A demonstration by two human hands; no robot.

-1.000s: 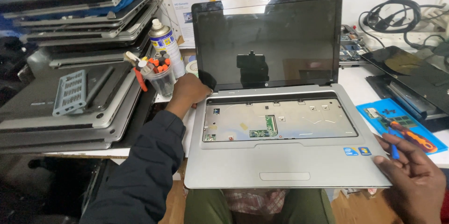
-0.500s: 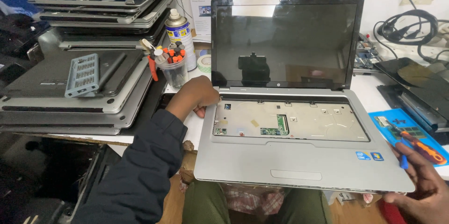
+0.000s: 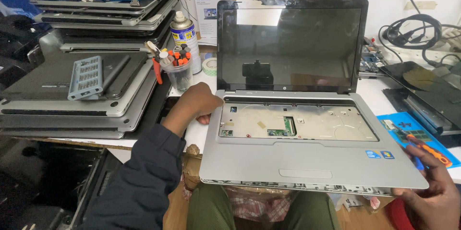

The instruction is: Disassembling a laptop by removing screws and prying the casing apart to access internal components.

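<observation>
The left hand [image 3: 196, 103] grips the back left corner of the open silver keyboardless laptop [image 3: 307, 163], while the right hand [image 3: 434, 194] clasps its front right corner.

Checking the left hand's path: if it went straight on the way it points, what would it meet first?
Probably the open silver laptop: the left hand already rests against its left edge near the hinge.

The laptop screen [image 3: 290, 45] stood dark, facing the camera at centre. Left of it stood a labelled spray can [image 3: 185, 38] (blue and yellow), a white box [image 3: 207, 16] behind.
</observation>
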